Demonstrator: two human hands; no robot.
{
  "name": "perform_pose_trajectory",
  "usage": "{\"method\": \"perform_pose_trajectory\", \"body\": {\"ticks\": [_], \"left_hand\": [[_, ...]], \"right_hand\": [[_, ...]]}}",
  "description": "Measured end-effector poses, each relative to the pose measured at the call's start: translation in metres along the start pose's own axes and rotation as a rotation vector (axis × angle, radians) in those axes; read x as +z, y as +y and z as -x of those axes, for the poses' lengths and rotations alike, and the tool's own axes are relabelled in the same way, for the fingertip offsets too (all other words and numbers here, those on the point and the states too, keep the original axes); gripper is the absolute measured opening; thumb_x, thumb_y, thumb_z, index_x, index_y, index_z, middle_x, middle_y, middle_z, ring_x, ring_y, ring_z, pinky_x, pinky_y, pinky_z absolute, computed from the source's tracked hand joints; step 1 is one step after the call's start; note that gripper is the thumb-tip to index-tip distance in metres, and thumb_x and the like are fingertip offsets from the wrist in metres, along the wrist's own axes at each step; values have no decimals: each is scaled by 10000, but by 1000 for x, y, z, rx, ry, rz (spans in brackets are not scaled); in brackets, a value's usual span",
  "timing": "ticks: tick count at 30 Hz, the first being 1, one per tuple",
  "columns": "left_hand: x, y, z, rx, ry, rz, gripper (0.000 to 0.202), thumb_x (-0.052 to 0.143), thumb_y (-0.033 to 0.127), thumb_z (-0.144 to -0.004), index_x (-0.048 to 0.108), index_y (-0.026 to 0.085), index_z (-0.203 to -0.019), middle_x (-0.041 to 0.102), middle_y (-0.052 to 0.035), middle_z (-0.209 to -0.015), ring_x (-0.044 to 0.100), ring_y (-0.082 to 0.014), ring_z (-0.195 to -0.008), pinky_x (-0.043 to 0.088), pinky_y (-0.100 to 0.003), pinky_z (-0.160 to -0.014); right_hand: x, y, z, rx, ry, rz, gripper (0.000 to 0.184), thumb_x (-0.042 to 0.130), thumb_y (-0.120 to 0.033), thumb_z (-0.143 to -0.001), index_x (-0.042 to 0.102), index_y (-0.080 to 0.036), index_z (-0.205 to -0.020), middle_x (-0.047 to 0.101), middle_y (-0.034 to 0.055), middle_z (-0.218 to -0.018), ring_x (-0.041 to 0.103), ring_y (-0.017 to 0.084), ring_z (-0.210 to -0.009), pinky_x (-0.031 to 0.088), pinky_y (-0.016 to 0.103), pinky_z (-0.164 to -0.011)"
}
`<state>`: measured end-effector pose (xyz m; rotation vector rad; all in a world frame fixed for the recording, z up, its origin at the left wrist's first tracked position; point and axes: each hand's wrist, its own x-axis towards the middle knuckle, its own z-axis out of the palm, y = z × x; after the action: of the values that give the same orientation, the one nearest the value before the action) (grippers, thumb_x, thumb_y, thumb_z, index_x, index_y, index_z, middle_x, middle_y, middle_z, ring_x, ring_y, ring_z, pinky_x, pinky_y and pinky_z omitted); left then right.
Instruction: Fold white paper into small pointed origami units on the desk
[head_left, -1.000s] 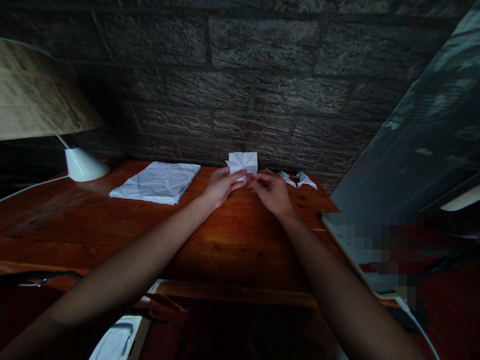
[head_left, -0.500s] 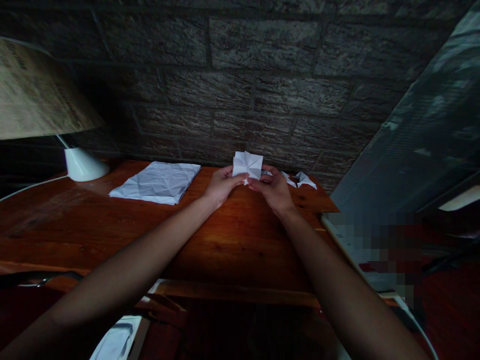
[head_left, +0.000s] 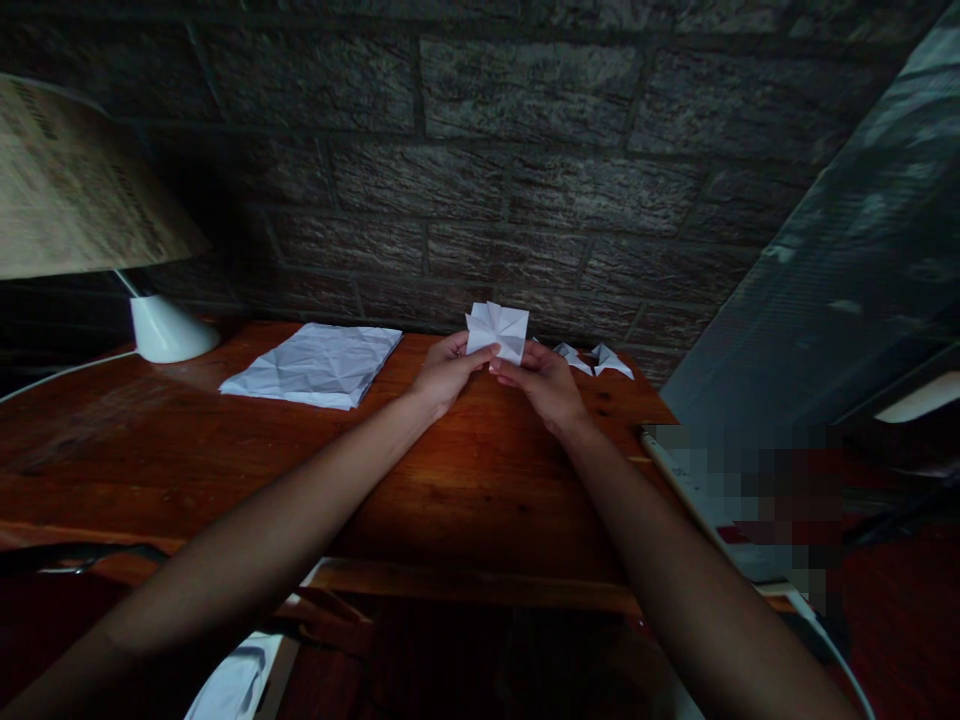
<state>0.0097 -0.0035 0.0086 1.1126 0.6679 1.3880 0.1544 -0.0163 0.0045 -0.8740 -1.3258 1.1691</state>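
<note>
A small square of folded white paper [head_left: 499,328], creased with flaps that meet near its middle, is held up above the far part of the wooden table [head_left: 480,480]. My left hand [head_left: 442,375] is closed on its left side, the thumb lying over the lower front. On the lower right edge my right hand [head_left: 551,385] pinches it, its thumb tip close to the left thumb. The fingers behind the paper are partly hidden. Just beyond my right hand lie a few folded white paper pieces [head_left: 609,360].
A stack of creased white sheets [head_left: 315,365] lies to the left. Farther left stands a lamp [head_left: 169,330] with a wide shade. A dark brick wall [head_left: 525,180] runs along the back edge, and a grey panel [head_left: 795,290] leans at the right.
The folded paper has tilted slightly and its upper left flaps stand out more. My right hand has shifted a little down along its edge; both hands keep their hold.
</note>
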Motion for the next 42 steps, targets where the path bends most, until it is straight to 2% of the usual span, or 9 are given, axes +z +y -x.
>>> {"method": "perform_pose_trajectory", "body": {"ticks": [9,13,15,19,22,26,34,38,42], "left_hand": [[-3,-1,-2,-57,-9,3,189,828,182,-612,715,135,-756,711,-28,-744,601,-113,-667,439,-268,-694],[-4,-1,-2,-73,62,-2,200,823,165,-605,711,144,-769,717,-32,-776,610,-117,-703,452,-270,-716],[-3,0,-1,-90,71,14,220,821,157,-600,709,143,-788,720,-37,-809,620,-120,-731,460,-271,-729],[1,4,3,-76,46,34,276,813,137,-579,702,151,-832,718,-23,-823,630,-119,-750,474,-267,-760],[4,5,5,-64,39,58,316,811,119,-561,693,156,-851,715,-9,-826,633,-116,-754,480,-261,-778],[5,4,4,-56,53,87,319,811,122,-555,669,159,-839,696,8,-803,622,-107,-729,477,-242,-736],[8,1,5,-89,61,97,303,770,75,-575,665,151,-849,685,-3,-805,610,-116,-722,490,-274,-739],[9,2,6,-83,80,112,242,732,65,-595,656,138,-813,686,-12,-777,619,-123,-706,508,-277,-715],[8,4,5,-89,97,105,269,723,60,-607,648,141,-852,698,-14,-802,635,-126,-716,536,-301,-752]], "right_hand": [[-2,0,-1,-39,-27,15,507,845,-357,-601,601,-214,-1023,727,-1,-806,664,154,-710,559,342,-762],[-7,-3,-1,-205,38,160,629,824,-347,-652,524,-259,-1198,704,-13,-830,660,167,-737,543,327,-736],[-9,-6,-1,-307,79,244,572,802,-356,-689,544,-272,-1193,699,0,-900,658,168,-766,534,314,-725],[-11,-7,0,-381,96,430,276,750,-404,-750,681,-239,-960,704,15,-882,637,163,-743,511,303,-691],[-11,-6,1,-363,112,468,252,747,-428,-754,730,-227,-905,716,20,-820,636,170,-728,500,301,-678],[-9,-6,0,-324,135,379,290,727,-476,-764,753,-214,-886,738,30,-859,637,174,-722,500,300,-664],[-4,-5,-1,-220,201,188,266,715,-448,-765,683,-197,-681,658,-15,-676,570,138,-648,468,277,-651],[-3,-1,-2,-162,201,98,217,730,-418,-741,742,-205,-782,707,-9,-759,612,148,-717,490,293,-721],[-2,-1,-3,-115,243,44,273,767,-426,-699,761,-197,-847,736,8,-806,623,149,-723,501,306,-741]]}}
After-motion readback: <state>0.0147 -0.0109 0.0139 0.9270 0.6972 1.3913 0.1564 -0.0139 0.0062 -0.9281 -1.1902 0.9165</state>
